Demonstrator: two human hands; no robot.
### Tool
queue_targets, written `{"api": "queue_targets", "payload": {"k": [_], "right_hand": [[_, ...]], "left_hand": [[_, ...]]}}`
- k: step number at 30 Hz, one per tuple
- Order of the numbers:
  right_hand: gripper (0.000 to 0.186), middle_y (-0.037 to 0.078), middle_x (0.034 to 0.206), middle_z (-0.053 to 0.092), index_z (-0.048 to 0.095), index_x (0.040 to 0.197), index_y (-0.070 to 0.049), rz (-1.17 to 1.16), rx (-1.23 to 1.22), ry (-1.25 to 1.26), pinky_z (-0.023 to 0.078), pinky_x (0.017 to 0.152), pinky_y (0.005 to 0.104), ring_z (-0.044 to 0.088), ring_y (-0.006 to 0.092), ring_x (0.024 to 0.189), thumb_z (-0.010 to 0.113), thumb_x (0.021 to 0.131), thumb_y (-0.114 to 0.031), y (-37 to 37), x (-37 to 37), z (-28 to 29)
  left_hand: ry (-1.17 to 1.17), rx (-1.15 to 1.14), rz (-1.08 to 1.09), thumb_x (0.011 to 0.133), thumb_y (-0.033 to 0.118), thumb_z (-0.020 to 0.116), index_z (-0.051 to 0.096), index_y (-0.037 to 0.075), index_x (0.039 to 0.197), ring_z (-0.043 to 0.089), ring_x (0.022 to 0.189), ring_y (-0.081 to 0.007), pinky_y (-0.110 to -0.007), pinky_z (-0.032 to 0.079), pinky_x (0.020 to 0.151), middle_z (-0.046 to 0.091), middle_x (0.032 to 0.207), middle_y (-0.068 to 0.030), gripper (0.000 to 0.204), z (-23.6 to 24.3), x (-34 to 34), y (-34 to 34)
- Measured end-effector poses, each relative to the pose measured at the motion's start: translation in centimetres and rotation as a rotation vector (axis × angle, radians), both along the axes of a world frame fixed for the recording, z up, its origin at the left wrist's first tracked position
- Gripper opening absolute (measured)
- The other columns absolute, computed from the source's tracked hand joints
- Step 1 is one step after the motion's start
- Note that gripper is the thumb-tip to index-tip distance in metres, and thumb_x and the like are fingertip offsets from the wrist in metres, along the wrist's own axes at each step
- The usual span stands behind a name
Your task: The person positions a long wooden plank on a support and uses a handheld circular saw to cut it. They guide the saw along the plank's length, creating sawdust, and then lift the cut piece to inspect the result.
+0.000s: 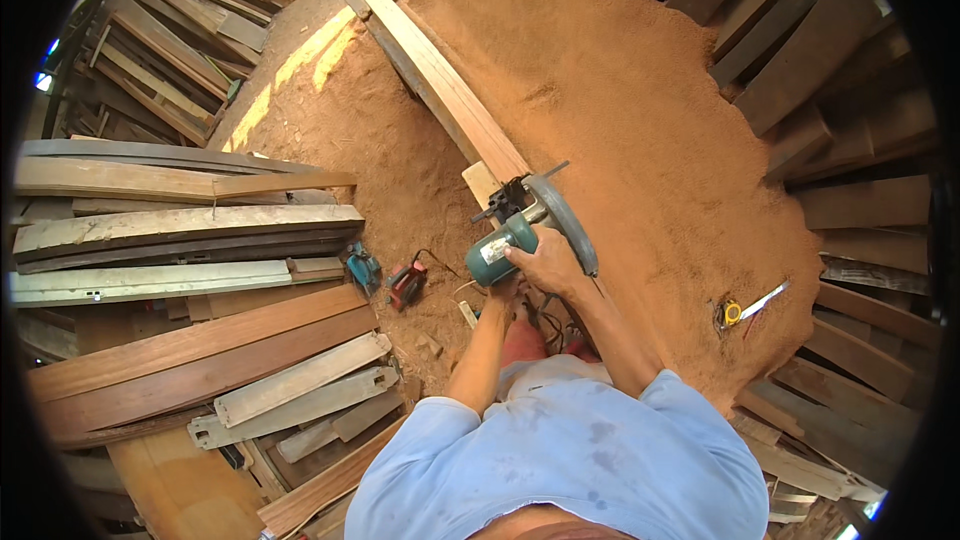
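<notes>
A green circular saw [503, 249] with a curved grey blade guard [563, 220] sits at the near end of a long wooden beam [450, 90], just ahead of my body. My right hand [550, 262] is closed around the saw's rear handle, its thumb toward the green motor housing. Close under the motor is my left hand [505, 290]; the saw hides most of it, so its fingers do not show. A short pale wood block [481, 181] lies beside the beam, left of the saw's base.
Sawdust [680, 170] covers the ground around the beam. At left lie a red power tool [407, 285] and a teal power tool [363, 268], near stacked planks [200, 345]. A yellow tape measure [733, 313] rests at right, before more stacked boards [870, 205].
</notes>
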State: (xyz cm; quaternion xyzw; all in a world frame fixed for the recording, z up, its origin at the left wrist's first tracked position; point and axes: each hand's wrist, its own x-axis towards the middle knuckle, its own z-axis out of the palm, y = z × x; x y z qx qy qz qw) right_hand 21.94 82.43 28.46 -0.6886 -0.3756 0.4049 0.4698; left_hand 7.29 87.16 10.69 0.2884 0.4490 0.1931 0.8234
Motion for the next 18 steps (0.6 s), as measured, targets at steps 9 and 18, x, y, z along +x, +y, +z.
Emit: {"api": "queue_targets", "payload": {"k": [9, 18], "right_hand": [[0.038, 0.022, 0.102, 0.075, 0.072, 0.112, 0.000, 0.006, -0.058, 0.009, 0.056, 0.088, 0.0439, 0.073, 0.0349, 0.097, 0.076, 0.087, -0.029, 0.6, 0.0, 2.0], [0.039, 0.020, 0.105, 0.075, 0.071, 0.118, 0.000, 0.007, -0.074, 0.028, 0.055, 0.090, 0.0413, 0.073, 0.0306, 0.099, 0.076, 0.088, -0.024, 1.7, 0.5, 3.3]], "left_hand": [[-0.118, -0.024, 0.022, 0.102, 0.021, 0.065, 0.061, 0.021, 0.114, 0.052, 0.073, -0.0076, -0.025, 0.043, 0.063, 0.059, 0.093, 0.0048, 0.013, -3.7, -1.2, 0.4], [-0.287, -0.003, 0.062, 0.097, 0.014, 0.073, 0.060, 0.014, 0.128, 0.066, 0.100, -0.0155, -0.033, 0.060, 0.082, 0.065, 0.116, -0.0027, 0.034, -1.0, -0.1, 1.1]]}}
